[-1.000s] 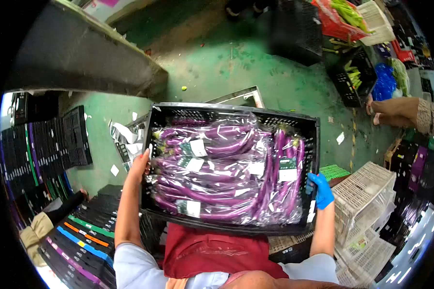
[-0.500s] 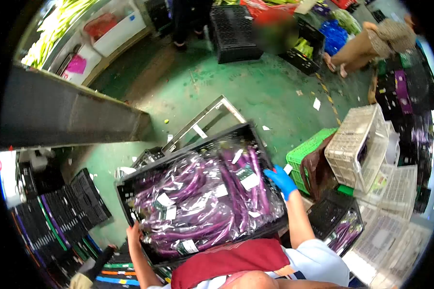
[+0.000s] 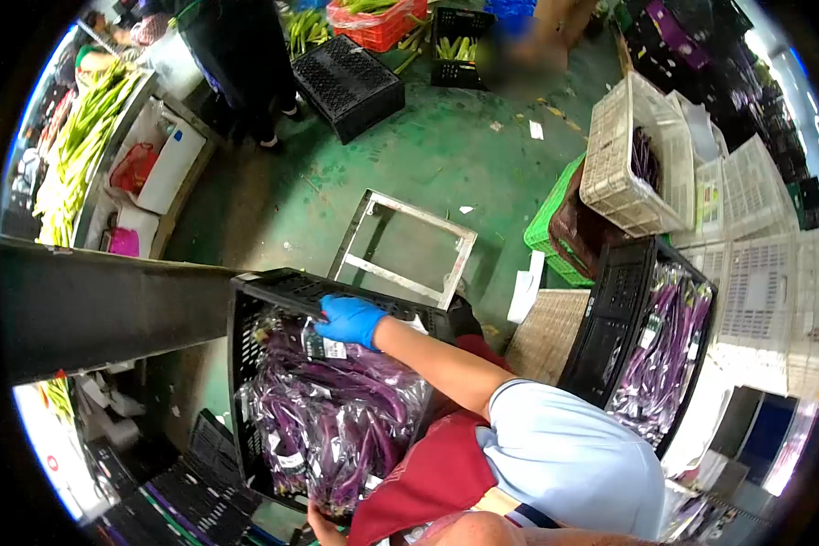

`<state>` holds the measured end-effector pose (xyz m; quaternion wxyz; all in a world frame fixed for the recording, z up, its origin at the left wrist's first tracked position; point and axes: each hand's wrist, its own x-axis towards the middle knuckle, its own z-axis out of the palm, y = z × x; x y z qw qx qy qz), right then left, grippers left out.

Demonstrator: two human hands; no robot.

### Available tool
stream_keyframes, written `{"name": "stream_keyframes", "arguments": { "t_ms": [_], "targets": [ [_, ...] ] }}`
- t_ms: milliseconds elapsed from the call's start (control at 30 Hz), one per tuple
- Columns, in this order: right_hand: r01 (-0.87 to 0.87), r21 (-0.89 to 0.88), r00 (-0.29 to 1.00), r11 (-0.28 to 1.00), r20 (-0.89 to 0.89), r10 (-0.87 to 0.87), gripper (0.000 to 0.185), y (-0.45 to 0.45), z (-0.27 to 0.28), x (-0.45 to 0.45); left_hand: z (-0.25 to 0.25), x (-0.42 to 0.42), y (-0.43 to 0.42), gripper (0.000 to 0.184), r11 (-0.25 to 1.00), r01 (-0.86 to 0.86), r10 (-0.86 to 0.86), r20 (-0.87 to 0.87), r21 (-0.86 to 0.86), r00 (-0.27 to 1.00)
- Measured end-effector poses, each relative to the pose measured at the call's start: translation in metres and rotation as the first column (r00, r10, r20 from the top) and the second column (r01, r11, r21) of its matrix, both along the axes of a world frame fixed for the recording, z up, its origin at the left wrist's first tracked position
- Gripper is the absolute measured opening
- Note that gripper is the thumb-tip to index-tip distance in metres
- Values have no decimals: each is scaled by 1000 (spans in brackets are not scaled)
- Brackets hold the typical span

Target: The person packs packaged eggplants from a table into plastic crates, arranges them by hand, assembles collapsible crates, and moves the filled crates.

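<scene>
A black plastic crate (image 3: 234,391) sits tilted in front of my body, filled with clear-bagged long purple eggplants (image 3: 355,409) with white labels. My right hand (image 3: 353,321), in a blue glove, reaches across the load. Its fingers are closed at the crate's far rim, beside the bags. My bare left hand (image 3: 323,526) is at the near edge of the crate, low in the view. The left fingers are mostly hidden by the crate and bags, so their grip is unclear.
A metal frame (image 3: 409,241) stands on the green floor ahead. To the right are a black crate of bagged eggplants (image 3: 660,337), a white basket (image 3: 642,155) and a green crate (image 3: 555,223). A dark beam (image 3: 118,309) juts in from the left. A person (image 3: 241,64) stands at the back.
My right hand has gone from the crate's right side to its far rim. The crate has turned and sits further left in view. My view has swung, showing more of the right-hand crates.
</scene>
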<state>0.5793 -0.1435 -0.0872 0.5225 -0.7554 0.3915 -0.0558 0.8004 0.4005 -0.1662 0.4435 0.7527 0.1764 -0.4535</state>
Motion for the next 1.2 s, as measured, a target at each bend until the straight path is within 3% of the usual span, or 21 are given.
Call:
{"name": "stream_keyframes", "arguments": {
  "t_ms": [200,333,433,500,533,567,600,633,667,700,733,767,833,867,900,933,967,1033,1100,1167,1200],
  "targets": [
    [12,-67,998,998,64,-8,43,16,20,13,11,-1,5,32,998,-58,58,44,1,997],
    [42,-19,999,999,27,-41,44,2,21,-20,10,10,-24,33,995,-97,96,114,1,989],
    [137,-17,990,990,-28,-137,49,-19,-2,-56,5,18,-72,34,992,-122,113,185,38,976],
    [207,250,976,946,11,-217,52,-38,-27,-85,-5,29,-108,25,977,-160,125,226,143,966],
    [286,196,947,938,91,-308,53,-45,-85,-99,-2,28,-129,22,993,-77,54,229,93,972],
    [374,77,927,924,-53,-371,53,-52,-39,-123,0,28,-152,19,999,5,-14,238,38,971],
    [378,182,923,908,4,-385,53,-64,-25,-142,-17,36,-172,17,987,-99,62,259,128,964],
    [405,181,911,896,3,-413,51,-76,-35,-160,-1,21,-215,19,993,-65,35,289,94,957],
    [436,299,888,849,11,-460,46,-89,-15,-171,-26,34,-226,19,998,-6,-10,263,62,965],
    [474,134,880,870,-55,-471,42,-105,-43,-188,-32,28,-254,19,998,-22,5,270,62,963],
    [430,224,896,875,13,-444,43,-124,-47,-204,-37,20,-283,18,999,-28,16,248,42,969],
    [498,332,847,801,10,-531,38,-135,-12,-202,-34,4,-314,16,1000,-19,20,203,-8,979],
    [604,221,797,766,-161,-582,25,-173,-45,-237,-63,-22,-349,14,999,15,-22,148,49,989],
    [595,309,802,742,-178,-570,25,-184,-15,-232,-101,-33,-353,15,996,35,-46,123,85,991],
    [564,281,826,776,-206,-525,24,-213,-69,-274,-96,-55,-373,18,991,64,-76,98,120,992],
    [599,234,800,766,-151,-580,25,-213,-49,-260,-140,-67,-371,20,1000,-11,10,46,18,999],
    [621,214,783,754,-214,-584,24,-221,-48,-260,-145,-78,-385,21,996,58,-58,-7,67,998],
    [586,199,810,786,-173,-560,18,-257,-83,-289,-177,-113,-398,21,999,-18,15,-53,-42,998],
    [548,96,819,831,-263,-509,17,-288,-98,-298,-216,-141,-405,22,992,-105,96,-114,-73,989],
    [569,119,802,814,-300,-517,15,-298,-114,-297,-249,-159,-397,18,984,-145,128,-152,-101,980],
    [560,102,804,823,-308,-509,14,-309,-127,-301,-236,-164,-405,15,974,-196,170,-204,-116,964]
  ]
}}
